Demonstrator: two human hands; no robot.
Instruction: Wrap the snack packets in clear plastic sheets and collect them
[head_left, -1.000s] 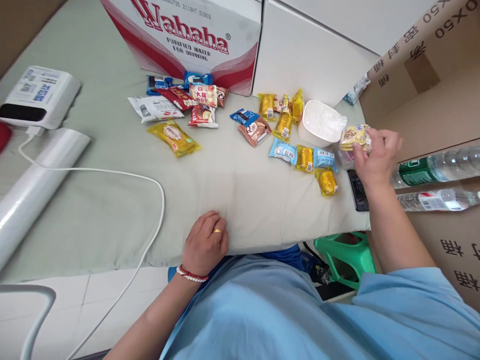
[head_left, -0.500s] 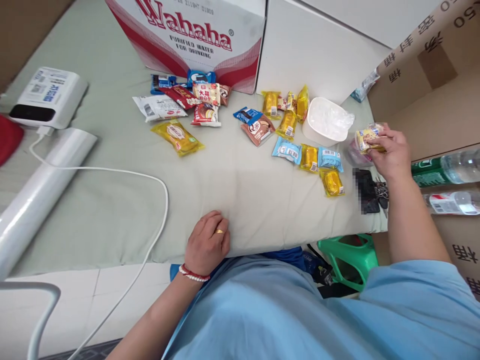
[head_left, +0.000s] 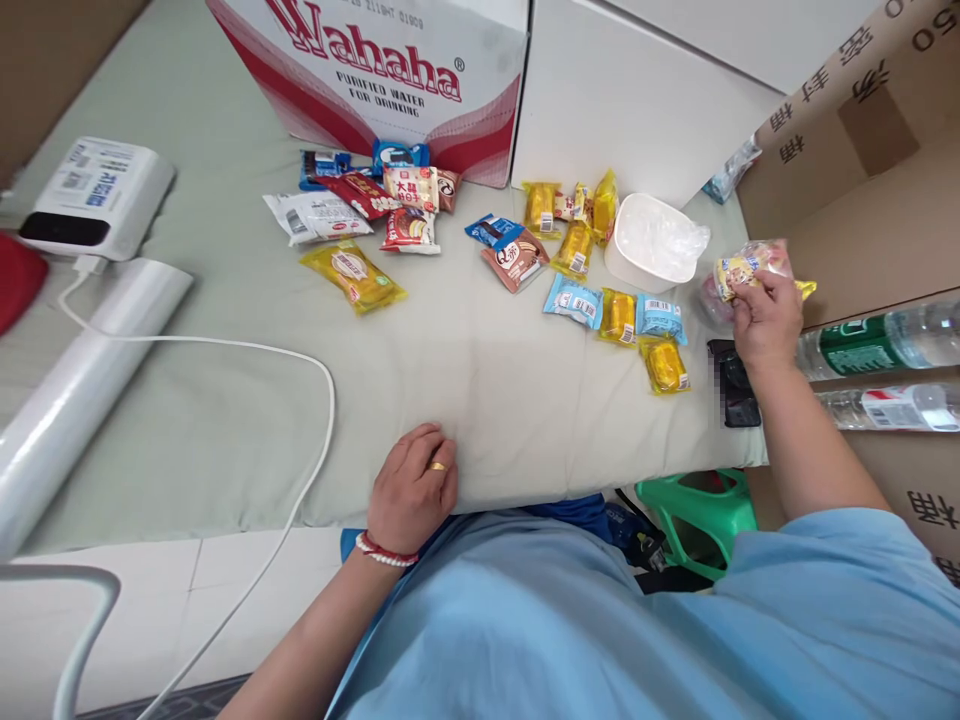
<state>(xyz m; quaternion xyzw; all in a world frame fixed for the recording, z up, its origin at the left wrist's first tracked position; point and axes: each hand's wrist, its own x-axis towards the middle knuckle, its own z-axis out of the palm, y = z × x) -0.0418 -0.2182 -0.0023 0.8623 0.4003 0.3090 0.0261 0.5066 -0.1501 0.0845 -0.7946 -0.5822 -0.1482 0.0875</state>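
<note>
My right hand [head_left: 765, 325] is closed on a clear bag of yellow snack packets [head_left: 746, 268], held just above the table's right edge beside a white plastic tub [head_left: 651, 245]. My left hand [head_left: 412, 490] rests curled on the near edge of the green-covered table [head_left: 225, 430], holding nothing I can see. Several small wrapped snacks lie scattered across the cloth: yellow packets [head_left: 619, 315], blue ones [head_left: 574, 300], a brown one [head_left: 514, 258] and a larger yellow packet [head_left: 352, 275].
A Wahaha water carton [head_left: 390, 70] stands at the back. A white device [head_left: 97, 195], its white cable [head_left: 300, 360] and a roll of clear film [head_left: 67, 385] lie left. Cardboard boxes [head_left: 862, 150] and water bottles [head_left: 877, 345] are at right; a green stool [head_left: 697, 515] sits below.
My right hand lifted the bag of yellow packets slightly and shifted it a little to the right. My left hand has stayed in place.
</note>
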